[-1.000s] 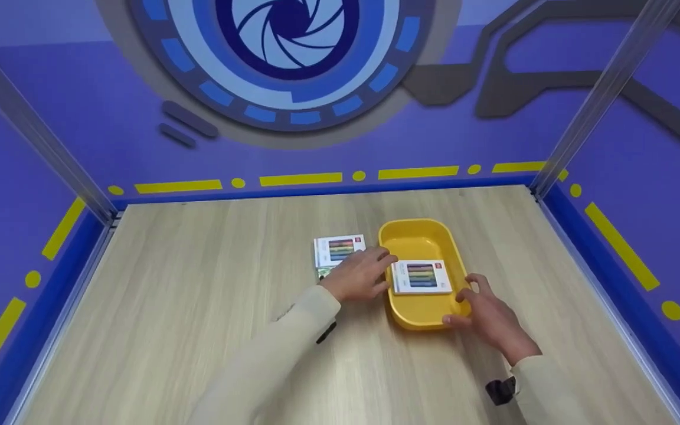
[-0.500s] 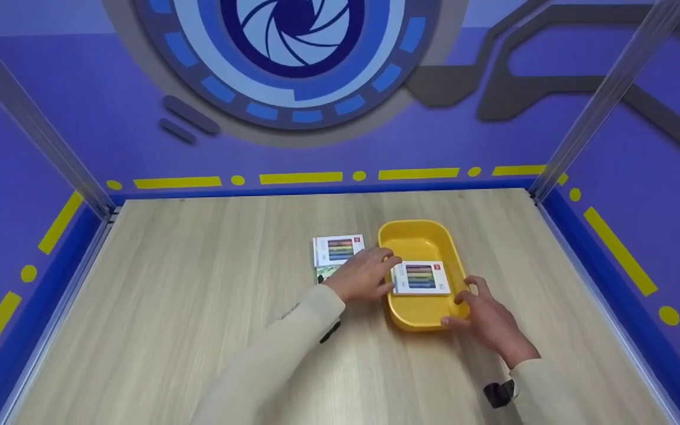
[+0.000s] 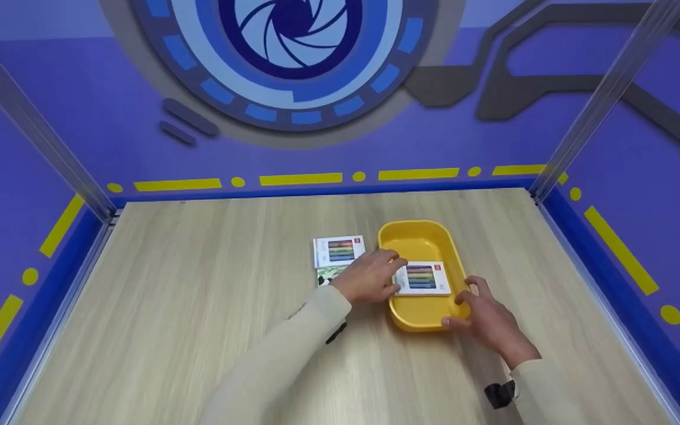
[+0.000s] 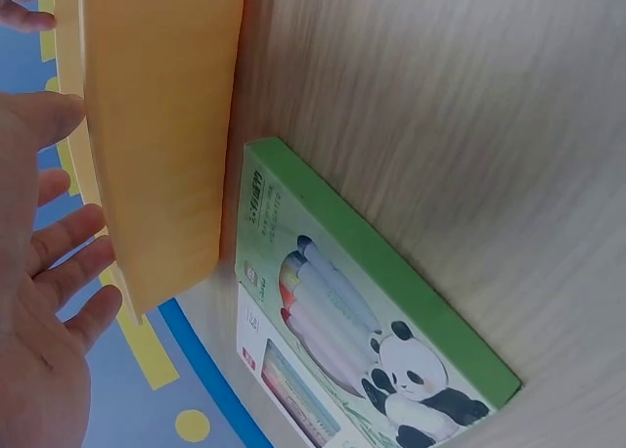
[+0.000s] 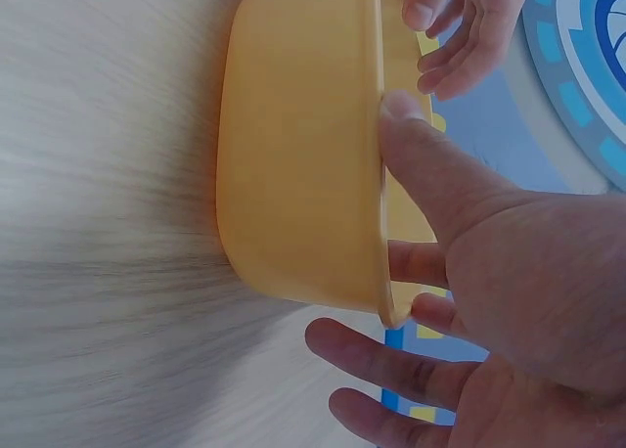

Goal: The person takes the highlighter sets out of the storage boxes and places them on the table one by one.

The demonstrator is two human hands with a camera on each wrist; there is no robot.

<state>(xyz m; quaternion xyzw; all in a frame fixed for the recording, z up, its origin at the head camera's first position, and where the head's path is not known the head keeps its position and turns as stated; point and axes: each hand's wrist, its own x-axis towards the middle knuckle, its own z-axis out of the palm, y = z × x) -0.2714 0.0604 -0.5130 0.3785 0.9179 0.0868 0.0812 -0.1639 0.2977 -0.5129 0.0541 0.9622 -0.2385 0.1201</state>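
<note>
A yellow plastic bin (image 3: 422, 319) stands on the table with a white box of coloured sticks (image 3: 425, 277) lying flat in it. My left hand (image 3: 370, 276) reaches over the bin's left rim, fingers loosely bent at the left end of that box. In the left wrist view its thumb (image 4: 54, 115) is right at the rim. At the near right corner my right hand (image 3: 490, 319) grips the bin, its thumb (image 5: 399, 115) on the rim and a finger inside. A second white box (image 3: 340, 249) and a green panda box (image 4: 352, 291) lie left of the bin, partly behind the left hand.
The wooden table top (image 3: 198, 295) runs out to blue-purple walls on the left, back and right. A clear upright post (image 3: 605, 94) stands at the back right corner. A black band (image 3: 499, 394) is at the right sleeve.
My left hand has shifted slightly right, further over the bin's rim, uncovering more of the green panda box. The right hand and the bin stay in place.
</note>
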